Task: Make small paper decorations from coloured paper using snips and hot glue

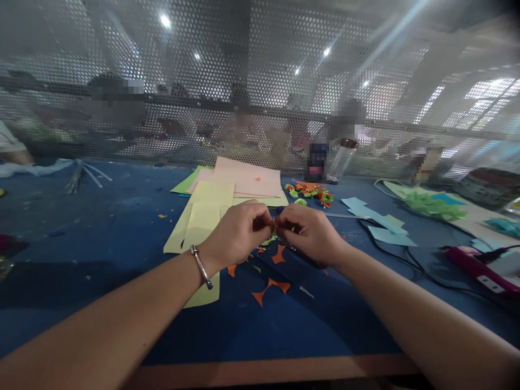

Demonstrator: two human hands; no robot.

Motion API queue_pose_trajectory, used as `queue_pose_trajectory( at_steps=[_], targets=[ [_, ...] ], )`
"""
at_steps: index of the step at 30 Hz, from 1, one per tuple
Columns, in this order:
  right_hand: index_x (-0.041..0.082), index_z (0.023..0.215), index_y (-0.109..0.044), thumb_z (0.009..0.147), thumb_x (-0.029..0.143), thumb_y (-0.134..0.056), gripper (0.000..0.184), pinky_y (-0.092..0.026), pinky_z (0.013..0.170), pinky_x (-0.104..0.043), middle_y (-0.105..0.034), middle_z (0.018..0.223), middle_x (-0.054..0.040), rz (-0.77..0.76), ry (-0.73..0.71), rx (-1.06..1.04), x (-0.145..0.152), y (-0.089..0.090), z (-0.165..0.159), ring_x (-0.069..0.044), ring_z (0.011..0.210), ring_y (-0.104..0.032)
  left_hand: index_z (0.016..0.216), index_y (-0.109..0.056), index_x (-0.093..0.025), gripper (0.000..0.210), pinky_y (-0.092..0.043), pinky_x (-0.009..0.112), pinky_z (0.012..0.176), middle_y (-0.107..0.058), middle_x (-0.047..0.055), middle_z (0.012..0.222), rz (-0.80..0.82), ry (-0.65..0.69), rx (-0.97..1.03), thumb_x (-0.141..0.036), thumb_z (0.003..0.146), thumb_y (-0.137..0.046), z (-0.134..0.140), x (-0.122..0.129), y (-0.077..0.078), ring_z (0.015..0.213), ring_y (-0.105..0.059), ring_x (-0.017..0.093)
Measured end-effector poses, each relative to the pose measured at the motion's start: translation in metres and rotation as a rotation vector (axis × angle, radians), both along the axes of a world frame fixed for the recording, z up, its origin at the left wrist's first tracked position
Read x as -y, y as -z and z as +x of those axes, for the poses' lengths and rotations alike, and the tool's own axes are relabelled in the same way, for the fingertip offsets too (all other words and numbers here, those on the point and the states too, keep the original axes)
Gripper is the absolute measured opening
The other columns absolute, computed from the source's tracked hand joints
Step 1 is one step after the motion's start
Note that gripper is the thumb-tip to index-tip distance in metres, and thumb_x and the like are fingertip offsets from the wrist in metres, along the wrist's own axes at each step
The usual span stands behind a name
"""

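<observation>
My left hand (246, 230) and my right hand (306, 230) meet at the fingertips over the middle of the blue table. Both are closed in a pinch on something small between them, too hidden to name. Under and in front of them lie orange paper scraps (271, 290) and small green bits (266, 241). Yellow paper sheets (205, 216) lie beneath and left of my left hand. Behind my hands is a pile of small green and orange paper pieces (312, 190). A dark object, partly covered, lies under my right hand.
Pink sheets (247, 176) lie at the back. To the right are light blue paper strips (377, 219), black cables and a magenta power strip (483, 271). A clear bottle (343, 160) stands near the perforated metal screen (252, 81). Thin white strips (93, 176) lie far left.
</observation>
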State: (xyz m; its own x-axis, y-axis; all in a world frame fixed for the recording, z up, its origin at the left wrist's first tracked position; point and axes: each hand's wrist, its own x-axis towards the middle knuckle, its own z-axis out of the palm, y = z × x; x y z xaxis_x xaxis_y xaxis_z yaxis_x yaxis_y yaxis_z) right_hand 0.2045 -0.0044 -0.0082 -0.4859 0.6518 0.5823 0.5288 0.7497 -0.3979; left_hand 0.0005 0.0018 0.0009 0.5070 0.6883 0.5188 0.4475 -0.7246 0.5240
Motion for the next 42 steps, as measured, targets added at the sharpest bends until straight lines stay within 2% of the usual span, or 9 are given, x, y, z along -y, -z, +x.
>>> queue_pose_trajectory(
  at_steps=[13,25,32,42],
  targets=[
    [0.019,0.078,-0.062,0.084,0.009,-0.059,0.012,-0.043,0.067,-0.029,-0.058,0.077,-0.0013,-0.008,0.009,0.005,0.0004,0.0003,-0.0012,-0.015,0.074,-0.055,0.075,-0.063,-0.019,0.005,-0.044,0.027,0.06,-0.061,0.0,0.073,0.007,-0.035,0.016,-0.015,0.079,-0.063,0.0023,-0.0018,0.0026,0.068,-0.057,0.014],
    [0.019,0.08,-0.062,0.083,0.007,-0.058,0.013,-0.044,0.066,-0.028,-0.058,0.079,-0.0014,-0.003,0.005,-0.02,0.001,-0.002,0.0004,-0.014,0.074,-0.055,0.076,-0.061,-0.02,0.009,-0.044,0.028,0.062,-0.06,0.0,0.074,0.094,-0.047,0.009,-0.014,0.083,-0.062,0.0029,0.0001,0.0023,0.069,-0.057,0.014],
    [0.019,0.077,-0.059,0.084,0.008,-0.058,0.014,-0.042,0.066,-0.029,-0.055,0.076,-0.0013,-0.022,-0.01,0.009,-0.0004,-0.0026,-0.0013,-0.015,0.074,-0.053,0.077,-0.063,-0.019,0.007,-0.047,0.027,0.062,-0.061,0.001,0.076,0.035,-0.042,0.006,-0.015,0.082,-0.061,0.0022,0.001,0.0001,0.071,-0.058,0.014],
    [0.019,0.078,-0.058,0.084,0.01,-0.057,0.012,-0.042,0.065,-0.028,-0.056,0.077,-0.001,-0.026,0.004,0.033,0.0005,-0.0022,-0.0027,-0.014,0.073,-0.053,0.078,-0.066,-0.019,0.004,-0.046,0.026,0.056,-0.065,0.001,0.071,-0.064,-0.031,0.022,-0.016,0.078,-0.064,-0.0015,-0.0027,-0.0037,0.063,-0.059,0.013]
  ],
)
